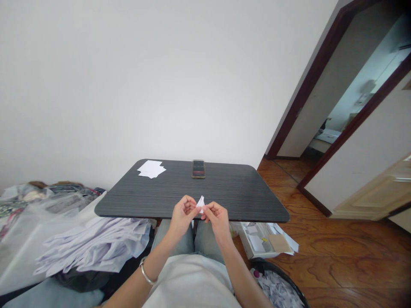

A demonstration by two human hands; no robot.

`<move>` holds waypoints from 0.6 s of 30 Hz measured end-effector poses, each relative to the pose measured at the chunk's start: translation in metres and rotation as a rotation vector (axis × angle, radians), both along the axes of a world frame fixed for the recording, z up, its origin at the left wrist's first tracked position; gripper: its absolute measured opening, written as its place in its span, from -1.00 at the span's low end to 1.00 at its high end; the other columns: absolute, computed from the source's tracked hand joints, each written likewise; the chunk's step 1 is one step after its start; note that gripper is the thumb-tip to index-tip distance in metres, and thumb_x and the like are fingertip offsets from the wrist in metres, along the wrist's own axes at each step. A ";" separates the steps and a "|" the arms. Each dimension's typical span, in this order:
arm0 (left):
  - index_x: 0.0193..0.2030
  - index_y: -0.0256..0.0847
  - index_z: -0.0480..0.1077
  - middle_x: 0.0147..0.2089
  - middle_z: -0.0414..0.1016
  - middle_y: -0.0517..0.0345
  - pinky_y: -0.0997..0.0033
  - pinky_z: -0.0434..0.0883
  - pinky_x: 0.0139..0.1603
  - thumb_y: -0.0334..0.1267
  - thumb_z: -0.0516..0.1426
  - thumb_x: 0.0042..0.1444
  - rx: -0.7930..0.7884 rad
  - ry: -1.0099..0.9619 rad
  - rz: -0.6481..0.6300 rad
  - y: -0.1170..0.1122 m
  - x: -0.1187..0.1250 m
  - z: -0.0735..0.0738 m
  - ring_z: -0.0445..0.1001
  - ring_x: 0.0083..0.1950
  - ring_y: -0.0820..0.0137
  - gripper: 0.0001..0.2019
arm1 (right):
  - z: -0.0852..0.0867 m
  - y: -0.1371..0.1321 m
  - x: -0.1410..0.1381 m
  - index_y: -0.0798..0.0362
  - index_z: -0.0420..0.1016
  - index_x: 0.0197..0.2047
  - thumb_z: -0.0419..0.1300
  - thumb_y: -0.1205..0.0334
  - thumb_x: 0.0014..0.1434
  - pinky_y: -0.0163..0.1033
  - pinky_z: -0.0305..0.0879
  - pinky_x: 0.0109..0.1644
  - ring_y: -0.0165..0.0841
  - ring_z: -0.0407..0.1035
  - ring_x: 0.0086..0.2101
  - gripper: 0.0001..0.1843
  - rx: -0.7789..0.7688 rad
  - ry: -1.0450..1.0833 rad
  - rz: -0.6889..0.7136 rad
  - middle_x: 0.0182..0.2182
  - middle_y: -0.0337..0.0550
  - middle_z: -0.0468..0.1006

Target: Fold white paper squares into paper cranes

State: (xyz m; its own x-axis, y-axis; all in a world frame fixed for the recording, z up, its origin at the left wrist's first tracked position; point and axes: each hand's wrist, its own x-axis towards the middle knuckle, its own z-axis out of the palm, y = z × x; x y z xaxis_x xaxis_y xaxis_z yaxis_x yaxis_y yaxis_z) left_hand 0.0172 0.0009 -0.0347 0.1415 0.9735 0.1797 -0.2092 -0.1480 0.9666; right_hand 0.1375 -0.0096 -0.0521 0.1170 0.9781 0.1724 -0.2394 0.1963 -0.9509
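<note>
Between my two hands, at the front edge of the dark table (154, 194), is a small folded piece of white paper (201, 202) with a pointed top. My left hand (185, 212) pinches its left side between thumb and fingers. On the right side, the thumb and fingertips of my right hand (216, 215) close on the same paper. The lower part of the fold is partly hidden behind my fingertips. A metal bangle (146, 273) circles my left wrist.
White paper sheets (151, 169) lie at the table's back left, and a phone (198, 169) at its back middle. Left of the table are piled white papers (96, 244). On the floor to the right stand a white box (257, 241) and a black bin of paper scraps (279, 288).
</note>
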 end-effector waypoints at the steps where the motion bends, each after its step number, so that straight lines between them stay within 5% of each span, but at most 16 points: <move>1: -0.42 -0.25 0.22 -0.55 0.34 0.30 0.58 0.28 -0.47 -0.26 0.25 -0.14 -0.004 -0.002 -0.004 0.000 0.000 0.000 0.34 -0.53 0.55 -0.74 | 0.000 0.000 0.000 0.12 0.42 -0.54 0.25 0.15 -0.06 -0.43 0.12 -0.63 -0.48 0.29 -0.64 -0.79 0.001 0.001 -0.001 -0.68 -0.27 0.41; 18: -0.44 -0.26 0.25 -0.53 0.38 0.29 0.59 0.28 -0.46 -0.26 0.25 -0.12 -0.142 -0.173 -0.093 0.002 -0.003 0.001 0.35 -0.53 0.57 -0.77 | 0.001 -0.002 0.001 0.10 0.48 -0.38 0.24 0.20 -0.03 -0.42 0.20 -0.60 -0.45 0.35 -0.57 -0.85 0.061 0.066 0.068 -0.58 -0.22 0.50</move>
